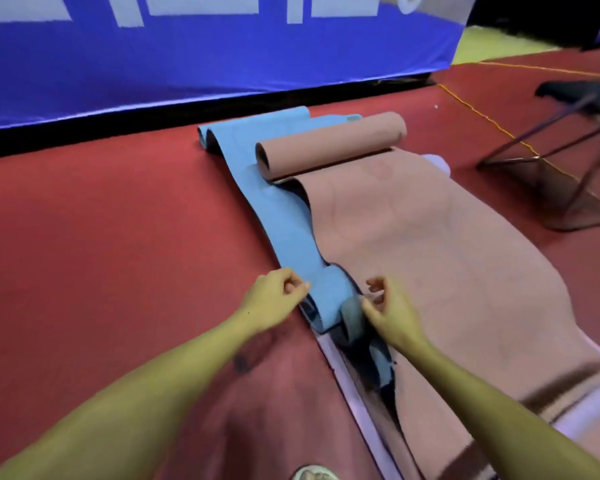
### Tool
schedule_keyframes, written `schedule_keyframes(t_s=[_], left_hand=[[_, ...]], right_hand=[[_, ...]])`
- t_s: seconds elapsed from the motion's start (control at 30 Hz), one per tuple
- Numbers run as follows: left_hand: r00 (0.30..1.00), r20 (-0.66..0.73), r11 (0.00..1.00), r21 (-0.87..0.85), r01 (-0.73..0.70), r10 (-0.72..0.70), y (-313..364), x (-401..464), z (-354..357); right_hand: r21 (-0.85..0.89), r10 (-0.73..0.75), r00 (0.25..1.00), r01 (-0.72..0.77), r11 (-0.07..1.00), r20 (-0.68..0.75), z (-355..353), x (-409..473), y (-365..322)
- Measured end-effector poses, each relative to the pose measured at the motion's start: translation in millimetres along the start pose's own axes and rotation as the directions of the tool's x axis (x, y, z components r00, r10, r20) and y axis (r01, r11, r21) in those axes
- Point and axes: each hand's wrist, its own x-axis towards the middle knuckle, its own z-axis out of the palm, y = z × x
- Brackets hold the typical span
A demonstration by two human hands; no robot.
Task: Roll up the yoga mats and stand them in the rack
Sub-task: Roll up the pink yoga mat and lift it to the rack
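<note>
Left hand point(274, 294) and right hand point(390, 308) grip the soft blue mat's point(284, 216) rolled end.

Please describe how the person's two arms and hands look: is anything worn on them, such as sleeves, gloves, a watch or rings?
Both forearms are bare as far as the picture shows: no sleeves in view. The left hand and the right hand wear no gloves, and no watch, bracelet or ring shows. The left forearm bears one small dark dot near the wrist. The picture is too blurred to tell the nails.

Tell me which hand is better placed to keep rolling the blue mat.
Probably the right hand: its grip sits against the end of the small roll on the blue mat. The left hand only touches the mat's left edge.
</note>
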Motion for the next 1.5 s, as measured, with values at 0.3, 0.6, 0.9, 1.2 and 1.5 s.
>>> schedule_keyframes(t_s=[0.3,0.6,0.9,1.2,1.5], left_hand=[[0.989,0.103,0.96,-0.247,0.129,-0.106,15.0,75.0,139.4],[0.932,0.152,0.605,-0.724,0.332,-0.329,38.9,104.2,142.4],[0.909,-0.302,0.731,-0.682,0.005,-0.289,-12.0,95.7,67.8],[0.86,-0.387,0.728,-0.686,-0.027,-0.333,-102.2,61.7,1.1],[0.722,-0.507,0.714,-0.7,-0.026,-0.471,-184.7,-3.5,-137.0]], right_hand=[[-0.184,0.114,0.991,-0.126,0.975,-0.073,23.2,4.2,75.4],[-0.119,-0.178,0.924,0.145,0.982,-0.339,13.1,-38.3,46.4],[-0.075,-0.292,0.948,0.284,0.956,-0.128,71.6,-62.3,-9.1],[-0.585,-0.343,0.936,0.237,0.776,-0.075,28.1,29.6,-32.9],[-0.619,-0.417,0.895,0.42,0.664,0.159,114.4,41.3,-149.1]])
